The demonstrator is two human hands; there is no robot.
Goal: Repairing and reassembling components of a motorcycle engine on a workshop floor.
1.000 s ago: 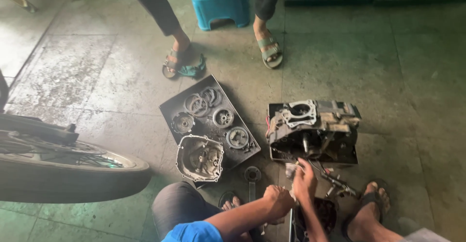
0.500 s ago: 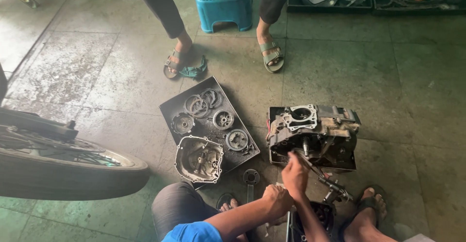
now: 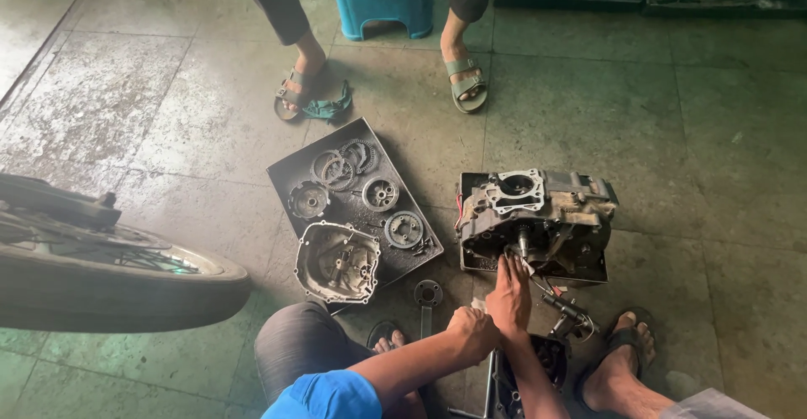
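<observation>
Down low, the right hand (image 3: 508,295) stretches flat, fingers extended, fingertips touching the shaft side of the engine case (image 3: 538,217) just ahead of it. Just behind and beside it, the left hand (image 3: 472,333) curls closed; what it grips, I cannot tell.

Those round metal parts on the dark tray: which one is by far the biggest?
The engine cover at the tray's near corner, hollow side up. The gears and rings beyond it are much smaller.

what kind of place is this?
Likely a motorbike repair shop floor: a stripped engine block sits on concrete, clutch parts lie in a metal tray, and a wheel shows at left.
</observation>
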